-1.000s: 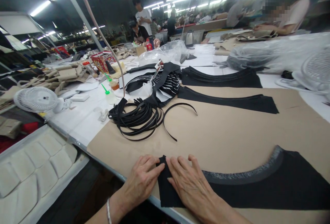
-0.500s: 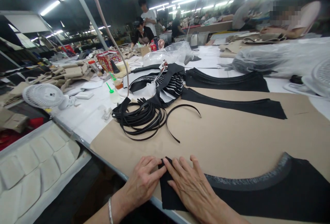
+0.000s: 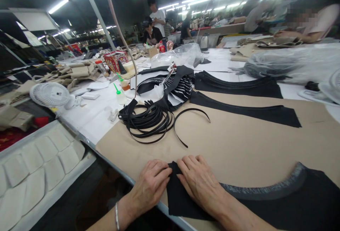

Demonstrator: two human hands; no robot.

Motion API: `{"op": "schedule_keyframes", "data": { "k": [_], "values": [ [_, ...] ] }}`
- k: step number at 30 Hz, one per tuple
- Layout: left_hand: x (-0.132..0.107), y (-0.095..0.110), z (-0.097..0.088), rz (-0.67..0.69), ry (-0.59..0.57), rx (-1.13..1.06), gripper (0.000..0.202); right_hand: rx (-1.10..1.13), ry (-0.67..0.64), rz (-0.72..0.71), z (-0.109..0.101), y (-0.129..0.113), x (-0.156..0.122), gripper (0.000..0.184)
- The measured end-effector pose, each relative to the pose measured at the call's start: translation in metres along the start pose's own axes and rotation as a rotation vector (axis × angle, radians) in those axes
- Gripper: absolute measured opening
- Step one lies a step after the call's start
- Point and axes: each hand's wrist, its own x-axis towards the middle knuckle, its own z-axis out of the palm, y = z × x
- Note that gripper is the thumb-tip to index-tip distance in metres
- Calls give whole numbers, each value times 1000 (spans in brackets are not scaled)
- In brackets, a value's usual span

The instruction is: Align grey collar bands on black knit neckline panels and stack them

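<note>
A black fabric piece (image 3: 255, 209) with a curved, grey-streaked upper edge lies along the front of the table. My left hand (image 3: 152, 183) is closed at its left end, fingertips and thumb pinching the corner. Just to the right, my right hand (image 3: 200, 179) presses on the same piece, its fingers curled over the upper edge and the thumb tucked near them. The edge under the right fingers is hidden. Beyond my hands lies a coil of black strips (image 3: 146, 121), with one loose curved strip (image 3: 176, 133) beside it.
Two more black pieces (image 3: 239, 108) lie farther back on the tan sheet (image 3: 239, 146). A bundle of black parts (image 3: 177, 85), green-tipped bottles (image 3: 120, 96) and a white fan (image 3: 50, 94) stand at left and centre. Pale panels (image 3: 34, 170) fill a tray at left. Other people work behind.
My right hand has shifted slightly right along the edge, and its outstretched fingers have curled in. The left hand stays at the corner. The whole view has shifted slightly.
</note>
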Motion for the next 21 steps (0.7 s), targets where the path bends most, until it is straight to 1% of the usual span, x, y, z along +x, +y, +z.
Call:
{"op": "schedule_keyframes", "data": {
  "k": [2, 4, 5, 7, 9, 12, 15, 18, 19, 21],
  "values": [
    [4, 1, 2, -133, 68, -101, 25, 75, -41, 56, 0, -3, 1, 14],
    [11, 3, 2, -287, 96, -177, 30, 143, -71, 130, -1, -5, 3, 17],
    [15, 4, 2, -353, 87, -206, 35, 176, -82, 168, -1, -6, 3, 19],
    [22, 8, 1, -443, 53, -257, 45, 251, -96, 241, -2, -7, 5, 23],
    [27, 11, -1, -502, 20, -310, 50, 354, -106, 296, -3, -6, 5, 28],
    [29, 13, -3, -580, -10, -409, 54, 547, -116, 339, -4, -2, 6, 31],
    [29, 12, -3, -662, -77, -610, 46, 767, -131, 354, -6, 3, 5, 31],
    [30, 14, -5, -702, -180, -778, 24, 968, -145, 333, -9, 8, 2, 29],
    [31, 16, -7, -708, -200, -806, 19, 1003, -146, 323, -10, 9, 0, 28],
    [32, 20, -13, -727, -215, -855, 18, 990, -111, 302, -15, 9, -5, 26]
  ]
}}
